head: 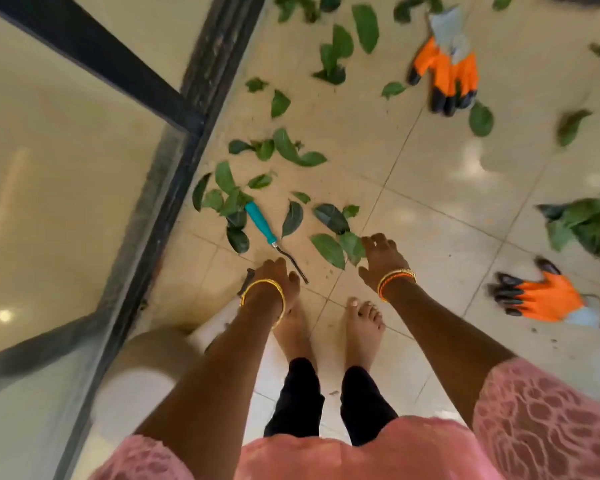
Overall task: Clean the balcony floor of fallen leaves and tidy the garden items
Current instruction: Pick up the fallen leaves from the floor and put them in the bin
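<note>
Green leaves lie scattered over the beige floor tiles, thickest near the door track [229,199]. A hand tool with a teal handle [258,218] and a bent metal tip lies among them. My right hand [381,258] reaches down with spread fingers, its tips touching a pair of leaves [328,249]. My left hand [278,278] hangs over the tool's metal tip, its fingers hidden behind the back of the hand. A dark object [247,278] pokes out beside that wrist; whether the hand holds it is unclear.
One orange and black garden glove [447,69] lies at the far right, another [548,299] at the near right. A leafy clump [586,220] sits at the right edge. A black-framed glass door [174,188] runs along the left. A pale round container [142,375] stands by my left leg.
</note>
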Tool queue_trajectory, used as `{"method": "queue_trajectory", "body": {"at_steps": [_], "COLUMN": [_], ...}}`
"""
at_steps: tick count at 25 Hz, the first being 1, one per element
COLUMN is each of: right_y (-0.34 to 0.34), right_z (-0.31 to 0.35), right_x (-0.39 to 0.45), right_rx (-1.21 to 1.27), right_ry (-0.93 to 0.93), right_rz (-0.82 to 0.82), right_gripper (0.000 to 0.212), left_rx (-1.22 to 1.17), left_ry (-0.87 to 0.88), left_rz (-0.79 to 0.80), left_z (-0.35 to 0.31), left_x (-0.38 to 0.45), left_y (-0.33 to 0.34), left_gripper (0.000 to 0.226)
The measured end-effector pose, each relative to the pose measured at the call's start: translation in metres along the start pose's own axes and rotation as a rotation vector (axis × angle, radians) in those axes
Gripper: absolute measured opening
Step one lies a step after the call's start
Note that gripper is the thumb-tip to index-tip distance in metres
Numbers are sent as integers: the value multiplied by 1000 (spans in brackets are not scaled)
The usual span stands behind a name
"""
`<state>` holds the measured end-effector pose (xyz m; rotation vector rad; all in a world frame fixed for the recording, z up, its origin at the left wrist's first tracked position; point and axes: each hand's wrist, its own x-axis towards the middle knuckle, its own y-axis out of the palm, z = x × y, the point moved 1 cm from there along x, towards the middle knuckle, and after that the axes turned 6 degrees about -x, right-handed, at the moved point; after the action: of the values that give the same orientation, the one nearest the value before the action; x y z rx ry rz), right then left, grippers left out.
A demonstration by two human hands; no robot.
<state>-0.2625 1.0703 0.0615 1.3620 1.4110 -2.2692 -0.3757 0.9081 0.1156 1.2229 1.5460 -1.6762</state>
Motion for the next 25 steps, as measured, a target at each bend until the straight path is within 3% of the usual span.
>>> {"method": "queue_trajectory", "body": {"at_steps": [5, 10, 14, 18, 20, 22, 25], "right_y": [81, 108, 104, 81, 61, 38, 14], "right_z": [-1, -10, -21, -9, 11, 31, 53], "right_x": [67, 73, 79, 71, 51, 29, 8], "right_rx": [-36, 23, 110, 384, 592, 807, 1043], "right_ry": [40, 68, 42, 14, -8, 60, 219], "right_rz": [-28, -262, -288, -258, -190, -72, -13], "right_gripper": [74, 35, 32, 21, 21, 23, 28], "left_rx": [-29, -191, -377, -826, -929, -987, -1311], "left_ry": [-23, -27, -25, -47, -57, -107, -315], "left_rz": [9, 9, 35, 86, 96, 135, 210], "left_z": [35, 37, 12, -20, -33, -41, -49], "left_x": [74, 85, 96, 84, 74, 66, 57], "left_y": [32, 49, 53, 53, 52, 48, 35], "left_gripper": [39, 34, 32, 39, 47, 50, 41]}}
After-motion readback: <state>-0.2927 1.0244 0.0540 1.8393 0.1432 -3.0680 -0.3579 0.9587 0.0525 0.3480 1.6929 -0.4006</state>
